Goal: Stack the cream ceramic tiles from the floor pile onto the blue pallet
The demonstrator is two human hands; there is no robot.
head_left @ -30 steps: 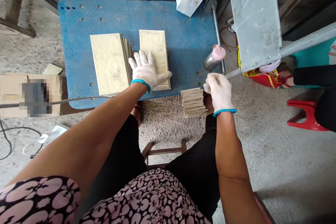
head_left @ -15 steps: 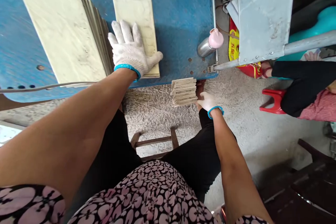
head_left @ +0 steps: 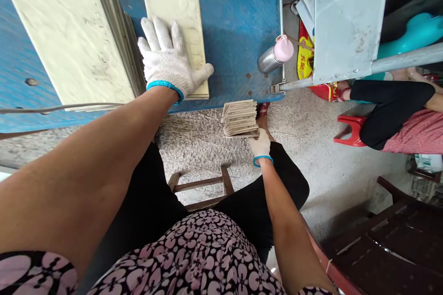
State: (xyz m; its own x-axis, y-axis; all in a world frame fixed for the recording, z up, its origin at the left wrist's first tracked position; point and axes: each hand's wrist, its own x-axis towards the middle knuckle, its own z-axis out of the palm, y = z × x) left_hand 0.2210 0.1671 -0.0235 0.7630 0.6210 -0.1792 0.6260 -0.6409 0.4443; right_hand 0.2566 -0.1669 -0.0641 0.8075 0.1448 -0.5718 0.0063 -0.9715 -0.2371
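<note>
Head view: the left hand [head_left: 169, 62], in a white knit glove, lies palm down with fingers spread on the near end of the narrow panel stack [head_left: 180, 9], pressing flat and clasping nothing. This stack rests on the blue table [head_left: 238, 18], its near end at the table's front edge. Just to its left is the wide panel stack [head_left: 69, 32], its sheets fanned along the right side. The right hand [head_left: 260, 144], also gloved, touches the near end of the board bundle [head_left: 240, 118], which sits on the concrete floor just below the table edge; the fingers are hidden, so whether it grasps the bundle cannot be determined. A bottle [head_left: 275, 54] with a pink cap lies beside the table's right edge. A wooden stool [head_left: 200, 184] stands between the person's knees. A red stool [head_left: 349, 129] and a second person's leg [head_left: 387, 101] occupy the right side.
</note>
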